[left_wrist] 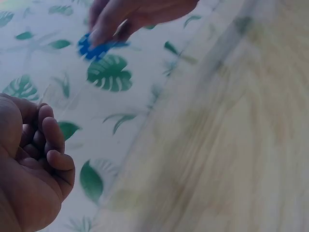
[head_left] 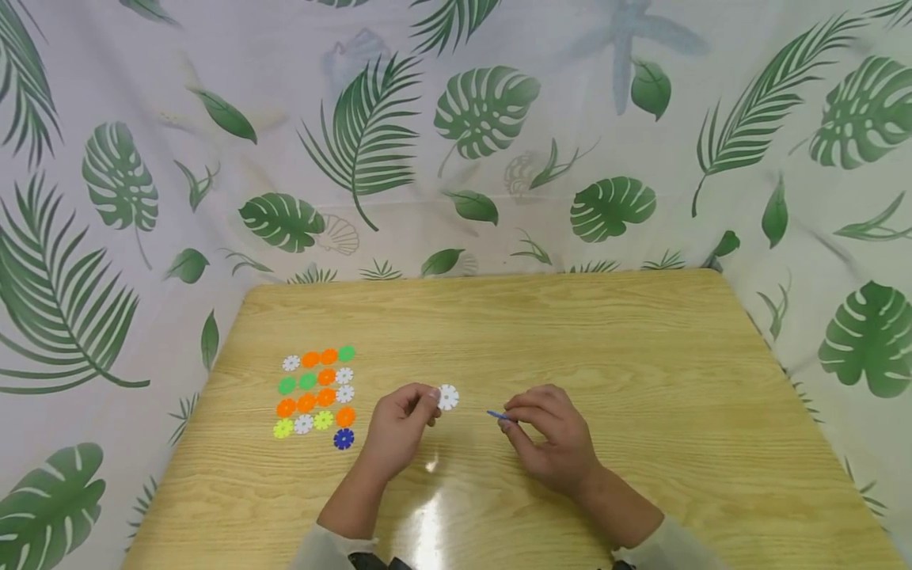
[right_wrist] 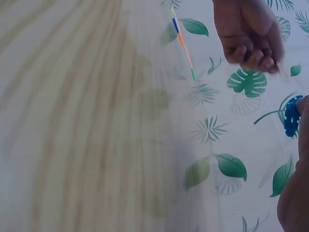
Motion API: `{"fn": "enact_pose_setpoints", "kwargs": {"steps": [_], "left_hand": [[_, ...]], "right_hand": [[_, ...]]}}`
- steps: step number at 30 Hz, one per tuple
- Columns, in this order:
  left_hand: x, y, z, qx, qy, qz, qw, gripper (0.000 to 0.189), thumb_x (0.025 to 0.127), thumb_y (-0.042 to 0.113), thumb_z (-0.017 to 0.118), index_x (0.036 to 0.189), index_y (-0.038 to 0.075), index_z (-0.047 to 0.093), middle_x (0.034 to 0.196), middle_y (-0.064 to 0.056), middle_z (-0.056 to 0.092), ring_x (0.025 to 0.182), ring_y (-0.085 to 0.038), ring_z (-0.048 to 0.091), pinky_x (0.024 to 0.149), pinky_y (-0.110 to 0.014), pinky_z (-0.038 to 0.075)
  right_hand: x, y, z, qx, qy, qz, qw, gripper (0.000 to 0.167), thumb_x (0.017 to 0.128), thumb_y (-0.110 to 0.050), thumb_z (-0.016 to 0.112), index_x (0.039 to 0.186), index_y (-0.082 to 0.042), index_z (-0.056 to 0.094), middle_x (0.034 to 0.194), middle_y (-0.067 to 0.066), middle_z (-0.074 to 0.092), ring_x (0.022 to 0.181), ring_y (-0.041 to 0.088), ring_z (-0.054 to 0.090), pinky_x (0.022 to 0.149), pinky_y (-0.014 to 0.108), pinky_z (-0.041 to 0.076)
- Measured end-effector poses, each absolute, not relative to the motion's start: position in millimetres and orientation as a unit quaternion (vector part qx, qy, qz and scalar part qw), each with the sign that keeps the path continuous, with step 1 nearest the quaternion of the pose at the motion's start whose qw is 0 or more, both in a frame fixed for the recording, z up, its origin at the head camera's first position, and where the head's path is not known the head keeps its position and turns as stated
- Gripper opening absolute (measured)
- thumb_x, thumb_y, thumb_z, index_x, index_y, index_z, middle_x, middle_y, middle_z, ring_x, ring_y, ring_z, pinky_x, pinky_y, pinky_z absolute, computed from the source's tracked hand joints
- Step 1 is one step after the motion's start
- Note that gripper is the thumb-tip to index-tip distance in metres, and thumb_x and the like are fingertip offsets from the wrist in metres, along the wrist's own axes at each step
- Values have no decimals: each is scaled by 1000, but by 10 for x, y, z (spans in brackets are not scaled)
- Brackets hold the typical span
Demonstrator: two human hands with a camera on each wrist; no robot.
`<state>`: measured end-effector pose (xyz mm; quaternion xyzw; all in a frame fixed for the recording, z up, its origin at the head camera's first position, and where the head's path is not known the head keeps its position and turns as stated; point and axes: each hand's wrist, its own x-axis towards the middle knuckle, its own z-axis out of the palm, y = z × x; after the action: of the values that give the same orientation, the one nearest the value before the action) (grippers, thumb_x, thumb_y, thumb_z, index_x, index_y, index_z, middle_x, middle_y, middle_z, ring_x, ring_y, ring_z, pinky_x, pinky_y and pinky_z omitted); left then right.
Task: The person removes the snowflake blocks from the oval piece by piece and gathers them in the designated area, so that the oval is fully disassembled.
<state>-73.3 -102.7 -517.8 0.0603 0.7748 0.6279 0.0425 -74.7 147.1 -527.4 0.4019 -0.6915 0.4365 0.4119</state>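
Note:
My left hand pinches a white notched snowflake disc between thumb and fingers, its flat face towards the head camera. To its right, my right hand pinches a blue snowflake disc, seen nearly edge-on in the head view. The two discs are held apart, above the table. The left wrist view shows the blue disc's notched rim in the right fingertips. In the right wrist view the blue disc is at the right edge, partly hidden by the thumb.
Rows of orange, green, white and yellow snowflake discs lie flat on the left of the wood-grain table. A dark blue disc lies below their right end. A leaf-patterned cloth hangs behind the table.

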Motion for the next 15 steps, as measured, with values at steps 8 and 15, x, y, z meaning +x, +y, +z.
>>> {"fn": "enact_pose_setpoints", "kwargs": {"steps": [8, 15], "left_hand": [[-725, -1553, -5196, -13, 797, 603, 22, 29, 103, 38, 66, 98, 11, 75, 96, -20, 70, 84, -24, 64, 77, -42, 53], [-621, -1885, -5246, -62, 818, 572, 11, 35, 102, 43, 66, 103, 9, 76, 101, -20, 70, 89, -32, 64, 73, -36, 55]], "right_hand": [[-694, 1507, -5121, 401, -697, 450, 390, 12, 92, -4, 76, 82, 2, 73, 87, 14, 70, 76, 29, 61, 76, 33, 48], [-693, 1494, -5119, 407, -693, 457, 382, 9, 90, -3, 77, 83, 2, 73, 88, 15, 69, 77, 28, 61, 74, 30, 50]]}}
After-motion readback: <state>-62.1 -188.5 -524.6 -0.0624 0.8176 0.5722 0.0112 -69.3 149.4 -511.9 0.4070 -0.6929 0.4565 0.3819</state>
